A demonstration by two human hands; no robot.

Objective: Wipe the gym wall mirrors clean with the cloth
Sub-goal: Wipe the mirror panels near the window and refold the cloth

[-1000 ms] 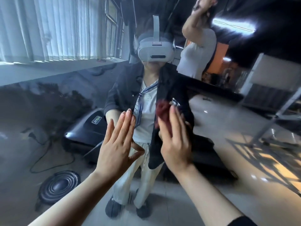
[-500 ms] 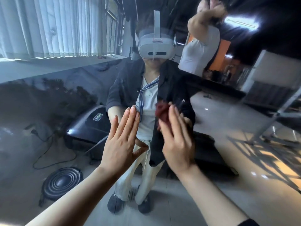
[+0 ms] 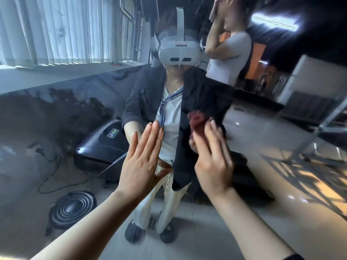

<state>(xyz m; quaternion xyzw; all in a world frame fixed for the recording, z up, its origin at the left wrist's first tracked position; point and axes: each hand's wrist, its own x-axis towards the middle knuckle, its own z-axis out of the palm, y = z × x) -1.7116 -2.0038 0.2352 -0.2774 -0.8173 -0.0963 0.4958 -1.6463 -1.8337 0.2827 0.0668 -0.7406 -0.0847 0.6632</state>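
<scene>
The wall mirror [image 3: 281, 184] fills the whole view, close in front of me. My left hand [image 3: 142, 162] rests flat on the glass with straight fingers pointing up. To its right, my right hand [image 3: 212, 162] holds a bunched dark red cloth [image 3: 196, 121] against the mirror. The cloth shows above my fingertips, my thumb is hidden under the hand, and the hand is blurred by motion. Behind both hands the glass reflects me in a white headset.
Everything else is reflection: a second person in a white top [image 3: 229, 59] with an arm raised, a black machine [image 3: 105, 141], a round black disc [image 3: 73, 209] and a cable on the floor, blinds [image 3: 56, 29] at the left, metal frames at the right.
My right hand and the cloth have slid slightly up and to the right on the glass. My left hand stays flat in about the same spot.
</scene>
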